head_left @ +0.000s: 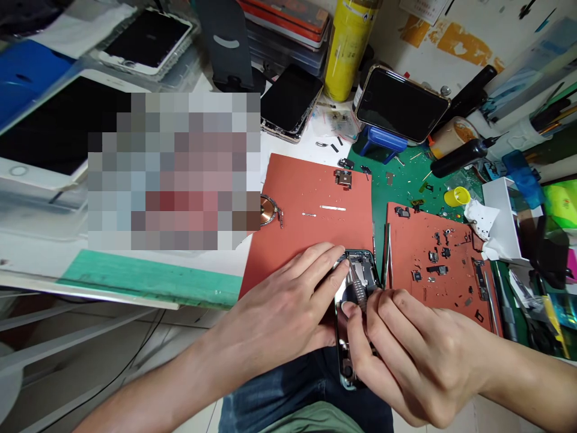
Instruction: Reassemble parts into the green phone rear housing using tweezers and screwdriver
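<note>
1. Phone housing (369, 273), internal parts exposed, lies between the two hands, overlapping the near edge of the mat and the lap in view.
2. Left hand (300, 294) grips the housing along its left side, fingers laid over the upper edge.
3. Right hand (415, 343) pinches a ribbed metallic piece (359, 293) between thumb and fingers, over the housing; its tip cannot be made out.
4. Red mat (288, 231), beyond the grip, carries thin silvery strips (332, 208).
5. Second red mat (406, 240), just right of the grip, bears scattered small parts (436, 270).
6. Green mat (415, 165), farther beyond, supports a blue stand (383, 142) with an upright phone (401, 107).
7. Yellow can (349, 54) stands behind these, near a wall (378, 36) with orange patches.
8. Tiled floor (157, 361) shows left of and below the grip.
</note>
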`<action>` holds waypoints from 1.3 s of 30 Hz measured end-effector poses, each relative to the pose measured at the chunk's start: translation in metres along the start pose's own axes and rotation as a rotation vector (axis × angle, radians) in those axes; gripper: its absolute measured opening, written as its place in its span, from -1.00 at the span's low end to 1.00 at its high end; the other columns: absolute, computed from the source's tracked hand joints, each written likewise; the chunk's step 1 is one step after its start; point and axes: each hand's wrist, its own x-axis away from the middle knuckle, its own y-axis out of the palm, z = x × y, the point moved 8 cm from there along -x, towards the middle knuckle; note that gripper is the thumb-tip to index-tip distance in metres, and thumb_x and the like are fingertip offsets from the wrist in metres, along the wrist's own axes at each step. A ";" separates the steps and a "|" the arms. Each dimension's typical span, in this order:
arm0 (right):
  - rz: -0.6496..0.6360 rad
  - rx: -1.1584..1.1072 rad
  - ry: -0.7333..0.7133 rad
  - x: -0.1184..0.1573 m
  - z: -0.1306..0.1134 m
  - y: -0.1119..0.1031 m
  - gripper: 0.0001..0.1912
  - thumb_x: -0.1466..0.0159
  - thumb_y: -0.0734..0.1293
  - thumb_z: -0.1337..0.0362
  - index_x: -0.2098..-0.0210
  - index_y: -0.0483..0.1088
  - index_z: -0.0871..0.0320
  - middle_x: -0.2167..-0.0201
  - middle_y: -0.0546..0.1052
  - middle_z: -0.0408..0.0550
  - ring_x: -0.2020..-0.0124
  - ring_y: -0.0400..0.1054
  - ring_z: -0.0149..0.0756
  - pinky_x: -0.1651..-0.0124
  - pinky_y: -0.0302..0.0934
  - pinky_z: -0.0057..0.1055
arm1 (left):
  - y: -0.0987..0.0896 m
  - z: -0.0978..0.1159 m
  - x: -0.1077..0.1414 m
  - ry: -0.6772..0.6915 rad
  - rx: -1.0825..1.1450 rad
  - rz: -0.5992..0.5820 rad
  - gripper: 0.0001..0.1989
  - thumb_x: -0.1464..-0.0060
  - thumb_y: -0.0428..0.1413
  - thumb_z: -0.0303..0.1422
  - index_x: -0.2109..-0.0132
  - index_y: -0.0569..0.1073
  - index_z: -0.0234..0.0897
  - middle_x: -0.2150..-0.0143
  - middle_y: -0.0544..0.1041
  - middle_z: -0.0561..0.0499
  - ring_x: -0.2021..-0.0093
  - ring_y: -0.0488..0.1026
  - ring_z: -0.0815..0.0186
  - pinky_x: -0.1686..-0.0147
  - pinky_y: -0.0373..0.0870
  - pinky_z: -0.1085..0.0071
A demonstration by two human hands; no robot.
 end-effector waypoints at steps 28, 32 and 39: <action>0.064 -0.021 0.025 0.001 0.000 0.004 -0.83 -0.38 0.38 0.29 0.19 0.63 0.22 0.46 0.66 -0.05 0.43 0.50 -0.18 0.33 0.21 -0.18 | 0.003 0.004 0.003 0.058 -0.085 0.018 -0.19 -0.28 0.39 -0.09 -0.39 0.39 -0.67 -0.46 0.45 -0.56 -0.49 0.41 -0.26 -0.43 0.51 -0.13; 0.061 -0.033 0.024 0.000 0.000 0.004 -0.78 -0.37 0.36 0.31 0.14 0.65 0.28 0.53 0.60 -0.08 0.54 0.40 -0.23 0.40 0.13 -0.20 | 0.004 0.004 0.003 0.045 -0.090 0.025 -0.28 -0.34 0.33 -0.15 -0.39 0.40 -0.66 -0.46 0.46 -0.54 -0.48 0.42 -0.25 -0.42 0.52 -0.13; 0.055 -0.051 0.039 0.000 0.001 0.004 -0.80 -0.41 0.36 0.32 0.15 0.63 0.28 0.46 0.66 0.00 0.47 0.50 -0.15 0.38 0.18 -0.18 | 0.004 0.005 0.002 0.058 -0.127 0.030 -0.28 -0.37 0.30 -0.12 -0.38 0.42 -0.67 -0.45 0.47 -0.53 -0.47 0.43 -0.25 -0.42 0.51 -0.10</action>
